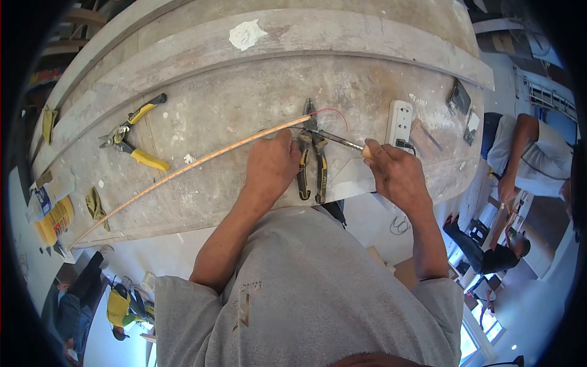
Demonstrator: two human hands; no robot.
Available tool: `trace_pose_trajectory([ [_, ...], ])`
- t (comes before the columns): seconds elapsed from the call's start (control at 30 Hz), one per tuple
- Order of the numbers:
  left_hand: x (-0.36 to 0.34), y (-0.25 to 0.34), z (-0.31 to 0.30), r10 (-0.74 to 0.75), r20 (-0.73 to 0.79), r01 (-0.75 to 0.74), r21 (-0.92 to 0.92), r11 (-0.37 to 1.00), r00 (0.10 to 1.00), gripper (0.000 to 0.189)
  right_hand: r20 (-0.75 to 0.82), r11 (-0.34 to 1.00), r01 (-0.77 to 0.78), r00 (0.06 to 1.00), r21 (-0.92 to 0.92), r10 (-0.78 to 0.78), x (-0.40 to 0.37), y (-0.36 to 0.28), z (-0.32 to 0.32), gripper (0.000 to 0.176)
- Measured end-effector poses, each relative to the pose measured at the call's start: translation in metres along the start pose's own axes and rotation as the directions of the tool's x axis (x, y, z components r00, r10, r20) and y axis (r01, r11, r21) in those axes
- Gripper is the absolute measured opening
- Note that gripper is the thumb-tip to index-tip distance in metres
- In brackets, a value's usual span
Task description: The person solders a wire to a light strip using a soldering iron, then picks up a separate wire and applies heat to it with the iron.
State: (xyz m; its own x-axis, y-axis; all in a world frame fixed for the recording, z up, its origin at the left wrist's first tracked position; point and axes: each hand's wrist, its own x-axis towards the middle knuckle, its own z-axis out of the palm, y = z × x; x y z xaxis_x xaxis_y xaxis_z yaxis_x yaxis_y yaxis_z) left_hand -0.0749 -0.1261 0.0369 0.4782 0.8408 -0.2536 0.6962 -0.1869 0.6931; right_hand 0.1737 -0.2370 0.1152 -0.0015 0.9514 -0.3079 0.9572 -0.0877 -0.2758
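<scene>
A long, thin light strip runs from the lower left of the worktable up to its middle, where a red wire curves from its end. My left hand is closed near that end, its fingers around a thin dark wire beside the strip. In my right hand is the wooden handle of a soldering iron, whose metal shaft points left to the strip's end. Black and yellow pliers lie between my hands, jaws away from me, under the iron's tip. The exact contact at the tip is too small to tell.
Yellow-handled snips lie on the table at left. A white power strip is at right. A yellow container and a cloth sit far left. Curved boards cross the back. Several people are around the room.
</scene>
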Motion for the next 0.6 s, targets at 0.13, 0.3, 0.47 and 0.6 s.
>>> trace_pose_trajectory([
  [0.13,0.0000,-0.0004,0.0001,-0.001,0.002,0.001,0.009,1.000,1.000,0.010,-0.019,1.000,0.015,1.000,-0.009,-0.015,-0.0011,-0.0011,0.0006,0.039],
  [0.3,-0.0003,-0.0011,0.0005,0.001,0.007,-0.001,0.001,1.000,1.000,0.012,-0.061,0.999,0.039,0.997,-0.028,-0.041,-0.0015,-0.0021,0.0017,0.043],
  [0.47,0.0006,-0.0004,-0.0009,-0.008,0.038,0.009,-0.012,1.000,0.999,0.013,-0.061,0.998,0.044,0.997,-0.043,-0.047,-0.0021,-0.0019,0.0027,0.043],
  [0.6,0.0014,-0.0014,-0.0006,-0.032,0.083,0.035,-0.031,0.999,0.996,0.015,-0.066,0.996,0.067,0.995,-0.061,-0.071,-0.0011,-0.0010,0.0020,0.043],
])
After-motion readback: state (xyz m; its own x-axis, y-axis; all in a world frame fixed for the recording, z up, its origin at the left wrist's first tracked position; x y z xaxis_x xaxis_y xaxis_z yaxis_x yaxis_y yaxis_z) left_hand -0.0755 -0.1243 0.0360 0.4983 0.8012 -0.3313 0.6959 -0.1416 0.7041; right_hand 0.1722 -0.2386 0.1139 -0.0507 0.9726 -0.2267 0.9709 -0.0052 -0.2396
